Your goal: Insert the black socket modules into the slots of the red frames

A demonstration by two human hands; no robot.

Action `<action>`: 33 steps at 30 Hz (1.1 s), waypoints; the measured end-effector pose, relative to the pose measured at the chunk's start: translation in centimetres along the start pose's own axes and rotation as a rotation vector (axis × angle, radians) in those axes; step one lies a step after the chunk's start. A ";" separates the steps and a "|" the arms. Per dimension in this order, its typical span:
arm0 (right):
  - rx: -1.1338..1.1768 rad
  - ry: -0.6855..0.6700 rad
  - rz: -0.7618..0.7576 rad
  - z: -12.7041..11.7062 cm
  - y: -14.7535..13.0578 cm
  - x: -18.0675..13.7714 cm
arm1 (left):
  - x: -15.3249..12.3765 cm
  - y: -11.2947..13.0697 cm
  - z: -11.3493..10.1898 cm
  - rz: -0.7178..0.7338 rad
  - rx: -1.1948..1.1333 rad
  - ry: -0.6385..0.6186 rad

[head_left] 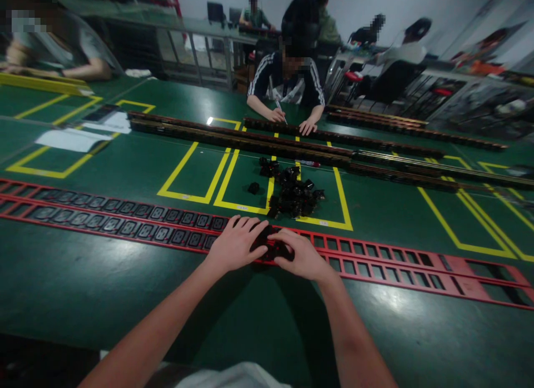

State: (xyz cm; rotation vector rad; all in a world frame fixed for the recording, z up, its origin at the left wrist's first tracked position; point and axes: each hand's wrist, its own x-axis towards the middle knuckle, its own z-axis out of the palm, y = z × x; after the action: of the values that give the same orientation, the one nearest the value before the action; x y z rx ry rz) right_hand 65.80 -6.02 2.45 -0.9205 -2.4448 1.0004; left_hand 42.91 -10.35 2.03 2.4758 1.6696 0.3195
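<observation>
Two long red slotted strips (375, 254) lie side by side across the green table. Black square power sockets (157, 213) fill their slots on the left, while the slots to the right show bare openings. My left hand (237, 243) lies over the strips with its fingers spread, the fingertips beside a black socket (271, 243). Around that socket curl the thumb and fingers of my right hand (302, 254), which partly hide it. Just beyond my hands, a loose pile of black sockets (294, 193) sits on the table.
Yellow tape (342, 199) marks rectangles on the table. Long dark metal rails (233, 140) run across beyond the pile. Opposite, a co-worker (287, 82) holds a pen over a rail. White papers (73, 139) lie at the left, near another person's yellow strip (41, 83).
</observation>
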 end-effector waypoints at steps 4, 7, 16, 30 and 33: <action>-0.005 0.022 -0.026 0.1 -0.1 0.0 | 0.0 0.0 0.0 -0.004 -0.001 -0.007; -0.045 0.016 -0.015 0.2 -0.4 0.0 | 0.0 -0.1 0.2 -0.006 0.005 -0.005; -0.106 0.002 0.017 0.4 -1.0 0.0 | -0.1 -0.1 0.3 -0.006 0.022 -0.013; -0.074 -0.030 0.036 0.2 -1.2 0.1 | -0.3 -0.1 0.2 0.021 0.025 0.010; -0.067 -0.032 0.032 0.4 -1.4 0.0 | -0.3 -0.1 0.3 0.015 0.012 0.019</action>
State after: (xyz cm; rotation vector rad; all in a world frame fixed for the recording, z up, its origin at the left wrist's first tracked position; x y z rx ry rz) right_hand 64.99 -6.97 3.19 -0.9759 -2.5108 0.9564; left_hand 42.76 -10.58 1.62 2.5031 1.6656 0.3362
